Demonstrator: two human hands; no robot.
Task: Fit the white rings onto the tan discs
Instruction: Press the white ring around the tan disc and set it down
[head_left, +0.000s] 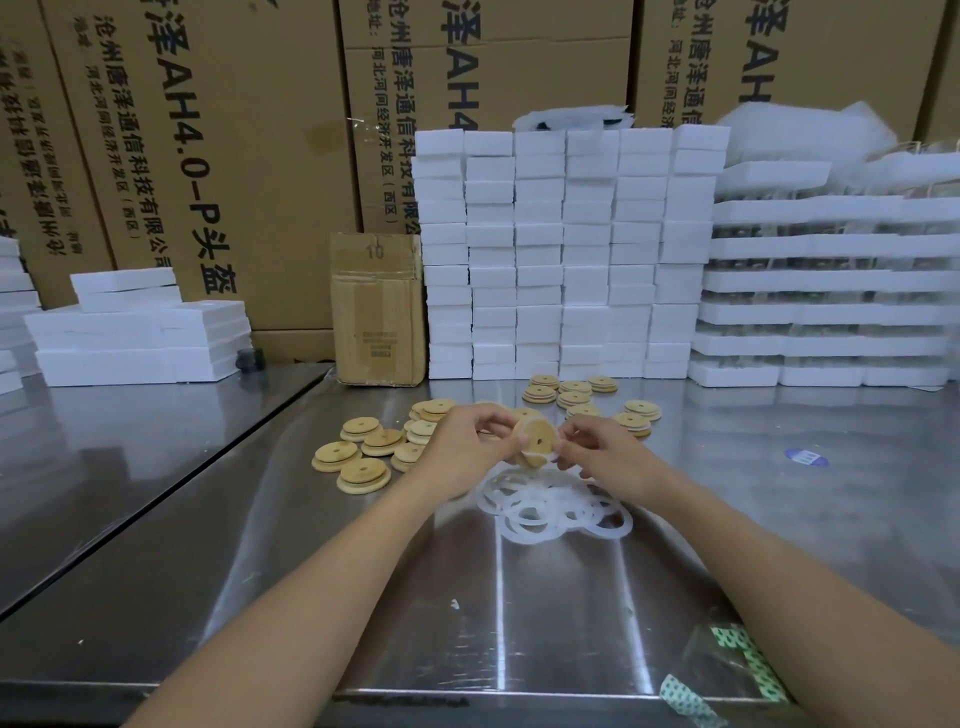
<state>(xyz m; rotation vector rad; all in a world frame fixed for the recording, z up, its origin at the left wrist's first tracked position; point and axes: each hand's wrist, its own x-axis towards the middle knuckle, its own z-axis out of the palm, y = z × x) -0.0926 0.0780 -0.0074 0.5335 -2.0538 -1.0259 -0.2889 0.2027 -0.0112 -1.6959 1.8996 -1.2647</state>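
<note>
Head view. My left hand (470, 441) grips a tan disc (535, 439) by its left edge, holding it tilted above the steel table (519, 613) with its centre hole facing me. My right hand (605, 452) pinches a white ring (543, 460) against the disc's right and lower rim; the ring sits partly round the disc, and I cannot tell whether it is fully seated. Both hands have their fingers closed on these parts.

Just below the hands, a loose heap of white rings (553, 506) lies flat on the table, the rings overlapping one another. To the left of the hands lies a group of tan discs (363, 449), some stacked in twos. A second group of discs (582, 397) lies beyond and to the right of the hands; whether these carry rings is too small to tell.

Behind the discs stands a wall of stacked white foam blocks (566, 254), with a small cardboard box (378, 312) just beside it on the left. Large printed cartons (208, 130) fill the background. A plastic bag with green print (727, 670) lies at the near table edge, by my right forearm.
</note>
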